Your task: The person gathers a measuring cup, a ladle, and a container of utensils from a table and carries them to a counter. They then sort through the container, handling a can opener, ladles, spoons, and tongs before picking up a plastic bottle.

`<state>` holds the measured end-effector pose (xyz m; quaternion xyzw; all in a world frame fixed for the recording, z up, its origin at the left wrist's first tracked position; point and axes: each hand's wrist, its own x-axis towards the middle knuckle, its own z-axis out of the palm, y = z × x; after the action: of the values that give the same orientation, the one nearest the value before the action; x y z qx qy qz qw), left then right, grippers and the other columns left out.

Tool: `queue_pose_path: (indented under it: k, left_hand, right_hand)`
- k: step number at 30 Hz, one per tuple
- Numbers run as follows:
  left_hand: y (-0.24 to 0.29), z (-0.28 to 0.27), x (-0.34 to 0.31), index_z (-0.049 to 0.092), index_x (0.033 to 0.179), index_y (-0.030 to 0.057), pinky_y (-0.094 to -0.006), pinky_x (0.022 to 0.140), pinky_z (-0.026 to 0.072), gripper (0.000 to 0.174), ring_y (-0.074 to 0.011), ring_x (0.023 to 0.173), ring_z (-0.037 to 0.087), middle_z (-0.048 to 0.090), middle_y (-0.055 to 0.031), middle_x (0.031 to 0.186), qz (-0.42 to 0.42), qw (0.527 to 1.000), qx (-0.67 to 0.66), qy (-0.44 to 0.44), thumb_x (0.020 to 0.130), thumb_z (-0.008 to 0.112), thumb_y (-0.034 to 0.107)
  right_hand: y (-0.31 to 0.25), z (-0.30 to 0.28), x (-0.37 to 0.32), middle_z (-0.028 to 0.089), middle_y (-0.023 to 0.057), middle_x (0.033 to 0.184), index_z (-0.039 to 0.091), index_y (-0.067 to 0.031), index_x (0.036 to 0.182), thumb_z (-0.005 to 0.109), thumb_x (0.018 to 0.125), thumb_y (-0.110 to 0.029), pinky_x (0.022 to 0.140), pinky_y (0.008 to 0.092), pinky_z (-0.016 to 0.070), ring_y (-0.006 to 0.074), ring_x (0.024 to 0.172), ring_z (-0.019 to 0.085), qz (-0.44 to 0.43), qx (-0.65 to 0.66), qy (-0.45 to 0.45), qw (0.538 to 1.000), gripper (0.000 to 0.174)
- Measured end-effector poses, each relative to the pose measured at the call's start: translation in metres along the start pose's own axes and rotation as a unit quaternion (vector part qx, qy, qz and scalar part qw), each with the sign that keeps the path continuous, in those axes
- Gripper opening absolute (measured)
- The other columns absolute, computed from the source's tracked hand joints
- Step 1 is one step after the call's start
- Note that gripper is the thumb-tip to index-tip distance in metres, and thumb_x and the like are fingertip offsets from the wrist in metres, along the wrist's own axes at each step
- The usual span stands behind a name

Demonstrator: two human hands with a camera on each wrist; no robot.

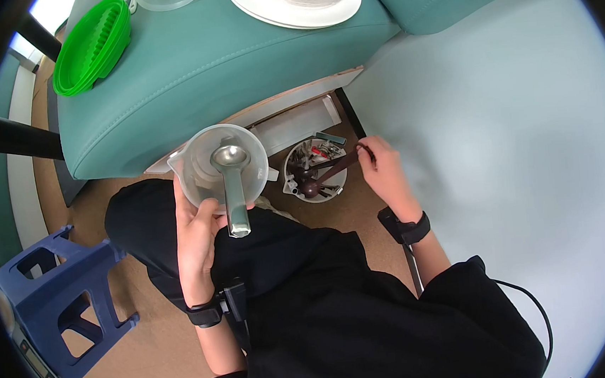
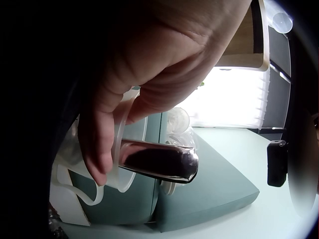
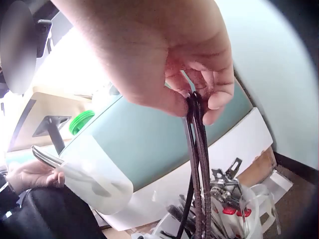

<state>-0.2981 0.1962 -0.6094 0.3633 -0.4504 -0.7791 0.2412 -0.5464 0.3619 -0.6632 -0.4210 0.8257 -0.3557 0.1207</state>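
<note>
My left hand (image 1: 197, 243) grips a translucent plastic jug (image 1: 189, 175) by its rim, thumb on the near side. Inside leans a shiny metal scoop (image 1: 235, 194), bowl down, its wide handle sticking out past the rim toward me. My right hand (image 1: 385, 172) pinches the upper ends of long dark brown spoons (image 3: 197, 154) between thumb and fingers. Their rounded bowls lie within a white tub (image 1: 345, 180) on the floor, among metal utensils and red-marked pieces. In the right wrist view, at least two brown handles run side by side down from my fingertips.
A teal padded seat (image 1: 236, 73) lies ahead, bearing green plastic trays (image 1: 96, 45) and white plates (image 1: 253, 7) with clear containers. A blue stool (image 1: 68, 278) stands at left, a digital scale (image 1: 37, 360) near it. A pale surface (image 1: 511, 137) fills the right.
</note>
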Motion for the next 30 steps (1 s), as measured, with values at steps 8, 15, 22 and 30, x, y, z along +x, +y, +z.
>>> queue_pose_path:
  k: [8, 15, 22, 30]
  left_hand:
    - [0.002, 0.003, -0.001, 0.007, 0.144, 0.007, -0.0454, 0.081, 0.0566, 0.075, -0.0384, 0.104, 0.058, 0.038, -0.0256, 0.132, 0.002, 1.0, 0.005, 0.003, 0.076, 0.033, -0.008]
    - [0.002, 0.003, -0.001, 0.007, 0.144, 0.007, -0.0459, 0.081, 0.0565, 0.075, -0.0385, 0.105, 0.057, 0.037, -0.0254, 0.133, -0.009, 1.0, 0.009, 0.008, 0.075, 0.033, -0.008]
    - [0.0, 0.004, 0.001, 0.01, 0.142, 0.0058, -0.0406, 0.074, 0.0589, 0.073, -0.0388, 0.095, 0.062, 0.041, -0.0256, 0.129, 0.01, 1.0, -0.008, 0.016, 0.075, 0.034, -0.009]
    - [0.001, 0.004, 0.0, 0.011, 0.143, 0.0056, -0.0455, 0.081, 0.0564, 0.073, -0.0381, 0.106, 0.057, 0.038, -0.0244, 0.132, 0.004, 1.0, -0.004, 0.005, 0.075, 0.035, -0.008]
  right_hand:
    - [-0.004, -0.016, 0.007, 0.057, 0.0141, 0.085, 0.055, 0.0002, 0.089, 0.052, 0.083, 0.002, 0.061, 0.0349, 0.0461, 0.0297, 0.068, 0.056, 0.017, 0.02, 0.014, 1.0, 0.008]
    - [0.003, -0.022, 0.003, 0.056, 0.0113, 0.086, 0.052, 0.0005, 0.085, 0.053, 0.076, 0.004, 0.06, 0.0324, 0.0446, 0.0256, 0.066, 0.055, 0.012, 0.011, -0.033, 0.999, 0.01]
    - [-0.001, -0.021, -0.002, 0.056, 0.0107, 0.083, 0.052, 0.0008, 0.083, 0.053, 0.075, 0.005, 0.06, 0.032, 0.0445, 0.0247, 0.066, 0.055, -0.023, 0.037, -0.034, 0.998, 0.009]
    - [-0.001, -0.013, -0.009, 0.059, 0.0133, 0.081, 0.057, 0.0004, 0.086, 0.057, 0.076, 0.0, 0.064, 0.0358, 0.0473, 0.0281, 0.071, 0.061, 0.039, 0.015, -0.118, 0.992, 0.011]
